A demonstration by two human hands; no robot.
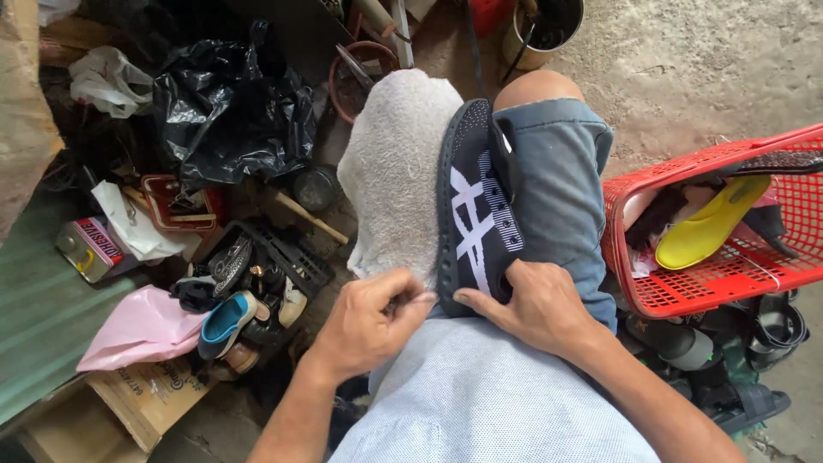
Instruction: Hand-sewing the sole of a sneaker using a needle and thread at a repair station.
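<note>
Left of the black knit sneaker (474, 206) lie a crumpled pink plastic bag (141, 326) and a glossy black one (227, 107). A nubbly grey towel (394, 171) drapes the knee just left of the sneaker, which rests on the denim-clad thigh. The left hand (364, 321), fingers pinched together, touches its heel edge; what it pinches is unclear. The right hand (536, 304) presses the heel, fingers curled. Right of the sneaker stands a red mesh basket (686, 291).

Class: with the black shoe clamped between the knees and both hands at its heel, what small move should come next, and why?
Probably bring the left hand to the shoe heel edge: its fingers are pinched beside the sole, while the right hand already steadies the heel against the towel.
</note>
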